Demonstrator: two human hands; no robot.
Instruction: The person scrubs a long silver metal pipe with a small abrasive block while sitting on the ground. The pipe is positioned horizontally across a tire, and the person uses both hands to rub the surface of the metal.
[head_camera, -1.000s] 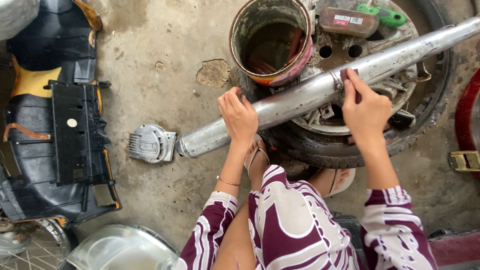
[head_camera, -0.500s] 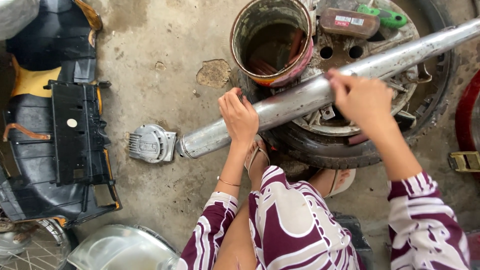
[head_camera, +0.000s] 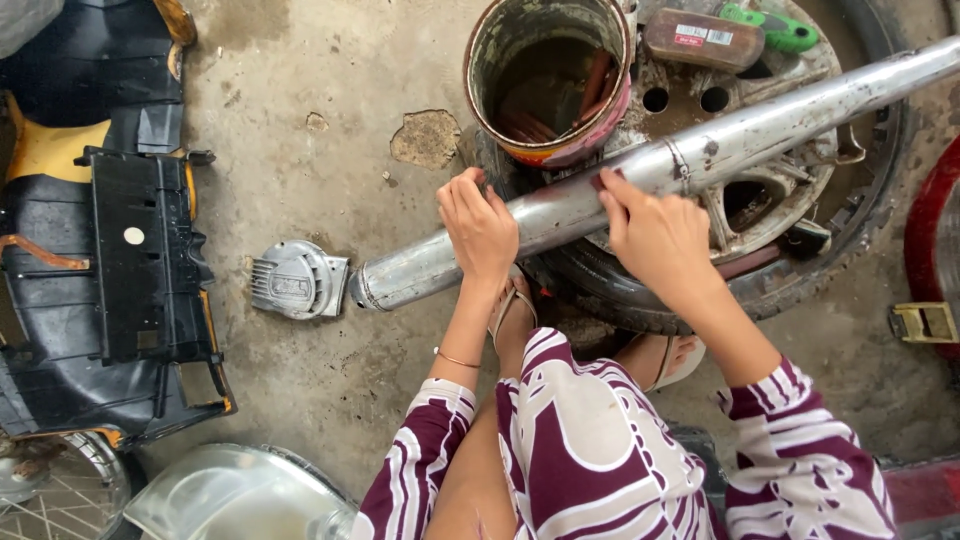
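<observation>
A long silver exhaust pipe (head_camera: 760, 130) lies slanted across a car wheel with its tyre (head_camera: 800, 270) on the concrete floor. My left hand (head_camera: 482, 225) grips the pipe near its lower left end. My right hand (head_camera: 655, 235) presses on the pipe a little further right, with what looks like a small dark reddish piece under the fingertips. Both forearms wear maroon and white patterned sleeves.
A rusty paint can (head_camera: 550, 80) with sticks inside stands on the wheel. A brown block (head_camera: 705, 38) and a green-handled tool (head_camera: 775, 28) lie beyond it. A grey metal engine cover (head_camera: 295, 280) sits by the pipe's end. Black motorbike parts (head_camera: 120, 260) lie left, a red rim (head_camera: 930, 240) right.
My right hand has slid down the pipe towards my left hand. The left hand and the pipe have stayed in place.
</observation>
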